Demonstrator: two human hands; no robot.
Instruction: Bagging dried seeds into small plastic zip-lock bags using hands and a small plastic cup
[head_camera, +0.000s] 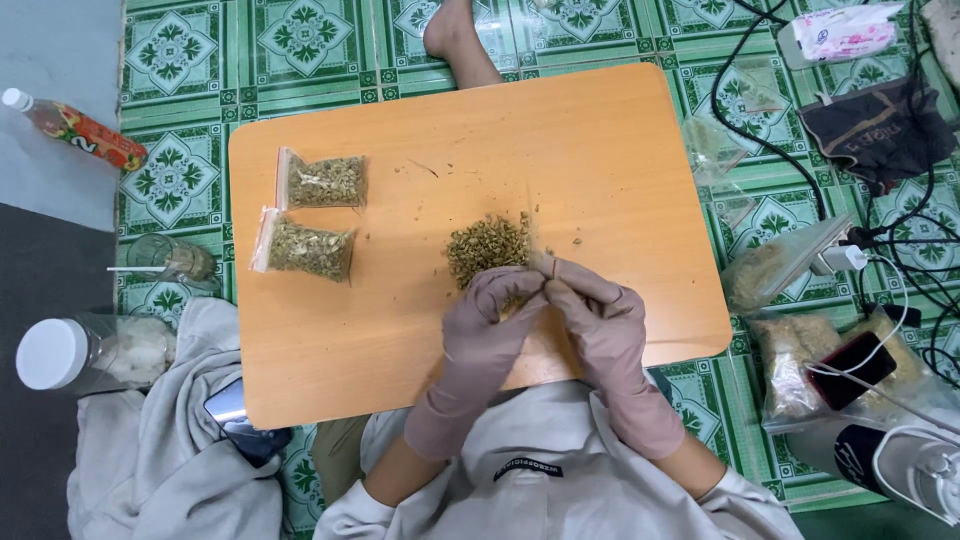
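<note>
- My left hand (487, 325) wears a dusty-pink glove, and its fingers are curled together at the near edge of the pile of dried green pieces (488, 245).
- My right hand (600, 320) has the same glove; its fingertips meet those of the left hand, just below the pile.
- Both grips are clenched on something small between the fingertips, but I cannot tell what it is, because the fingers cover it.
- The pile lies on the wooden bench (620, 150), a little right of its middle, and it touches my left fingers. A few loose crumbs are scattered just beside the pile.
- Two small clear bags with the same dried material lie on the left part of the bench: the upper bag (323, 181) and the lower bag (305, 248), near each other and well apart from my hands.
- On the green patterned floor, left of the bench, lie a bottle with a red label (80, 130) and a clear jar with a white lid (85, 352).
- A phone (232, 412) rests on grey cloth at the near left corner of the bench.
- Right of the bench I see black cables (770, 140) and more clear bags (790, 365).
</note>
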